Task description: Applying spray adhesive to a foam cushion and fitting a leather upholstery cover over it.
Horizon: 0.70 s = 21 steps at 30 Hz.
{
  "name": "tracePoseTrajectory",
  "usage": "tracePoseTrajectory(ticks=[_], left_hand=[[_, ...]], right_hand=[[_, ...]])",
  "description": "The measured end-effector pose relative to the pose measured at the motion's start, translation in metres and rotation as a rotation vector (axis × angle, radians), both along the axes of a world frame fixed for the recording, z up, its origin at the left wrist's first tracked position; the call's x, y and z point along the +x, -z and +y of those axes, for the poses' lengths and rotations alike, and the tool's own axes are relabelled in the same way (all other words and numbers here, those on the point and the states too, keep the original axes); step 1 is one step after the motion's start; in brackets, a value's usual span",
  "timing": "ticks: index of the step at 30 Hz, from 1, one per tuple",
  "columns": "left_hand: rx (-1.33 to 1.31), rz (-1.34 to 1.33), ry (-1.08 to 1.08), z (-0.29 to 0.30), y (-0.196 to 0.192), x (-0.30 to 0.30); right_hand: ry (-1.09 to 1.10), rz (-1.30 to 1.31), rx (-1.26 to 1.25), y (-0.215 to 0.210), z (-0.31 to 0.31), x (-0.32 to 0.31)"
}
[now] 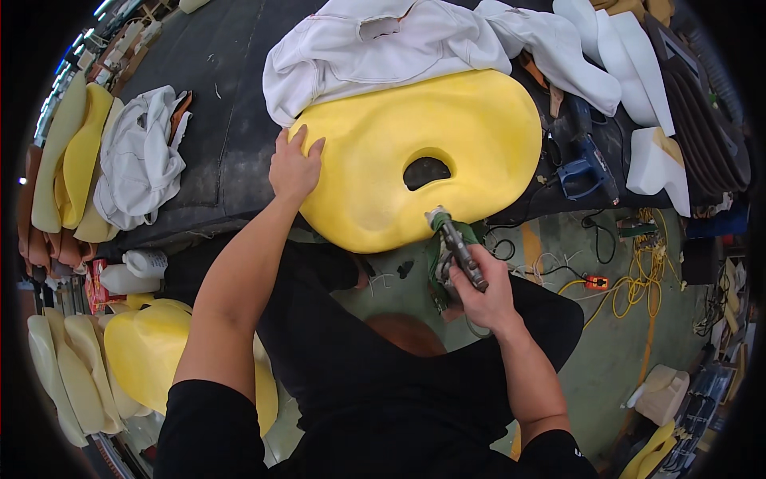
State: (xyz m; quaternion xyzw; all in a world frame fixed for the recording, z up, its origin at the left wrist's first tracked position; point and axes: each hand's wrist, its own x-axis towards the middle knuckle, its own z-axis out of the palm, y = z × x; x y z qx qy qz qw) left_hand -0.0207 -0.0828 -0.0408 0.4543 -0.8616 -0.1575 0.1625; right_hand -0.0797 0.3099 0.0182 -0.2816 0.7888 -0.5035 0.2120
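Observation:
A large yellow foam pad (359, 144) with a rounded outline and an oval hole lies at the near edge of the dark work surface. My left hand (295, 169) rests on its left edge, fingers spread on the foam. In my right hand (487, 291) is a spray gun (459, 249) with a crusted, pale nozzle and a green lower part. Its nozzle points at the pad's near edge, just below the hole; whether it touches I cannot tell. Behind the pad, a white sewn cover (335, 60) lies bunched against its far side.
A blue power tool (586, 164) lies right of the pad, near white padded pieces (630, 64). Another white cover (144, 160) sits at the left. Yellow foam (148, 347) stands by my left arm. A yellow cable (638, 275) is coiled on the floor at right.

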Motion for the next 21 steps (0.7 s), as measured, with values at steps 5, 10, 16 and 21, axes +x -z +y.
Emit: tracePoseTrajectory(ticks=[5,10,16,21], left_hand=[[-0.014,0.013,0.022,0.0,0.004,0.001],[-0.028,0.021,0.018,-0.002,0.004,-0.002],[-0.003,0.001,0.046,-0.015,0.011,0.01],[0.012,-0.056,0.063,-0.019,0.005,0.024]], right_hand=[[-0.015,-0.05,0.007,0.007,0.001,0.005],[0.156,0.058,-0.011,0.002,0.001,0.002],[0.224,0.108,-0.07,0.002,0.002,-0.003],[0.296,-0.047,-0.035,-0.001,0.015,-0.008]])
